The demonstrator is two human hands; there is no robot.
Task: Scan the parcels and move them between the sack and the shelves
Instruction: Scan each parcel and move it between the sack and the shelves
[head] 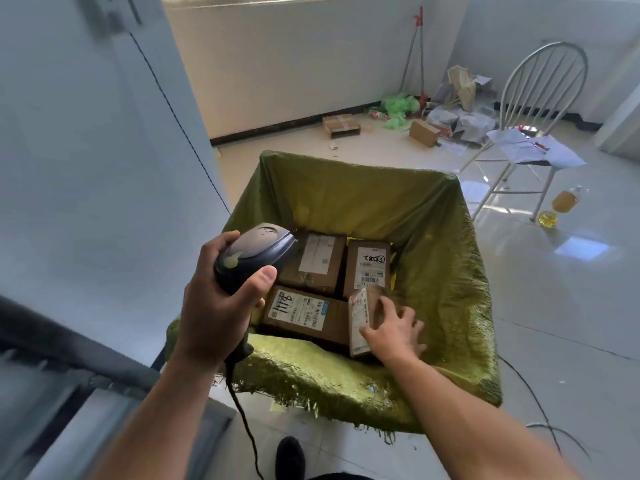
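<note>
The left hand (214, 313) grips the scanner (256, 251), hiding its handle; right hand (394, 327) grasps a blurred parcel (360, 317).

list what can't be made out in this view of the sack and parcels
Head view only.
- Labels: print too small and blurred to read.
- Small parcel: partly covered by right hand; grip or mere touch unclear, blurred.
- Scanner window: faces away, left hand wraps the handle.
- Sack bottom: hidden under the parcels.
</note>
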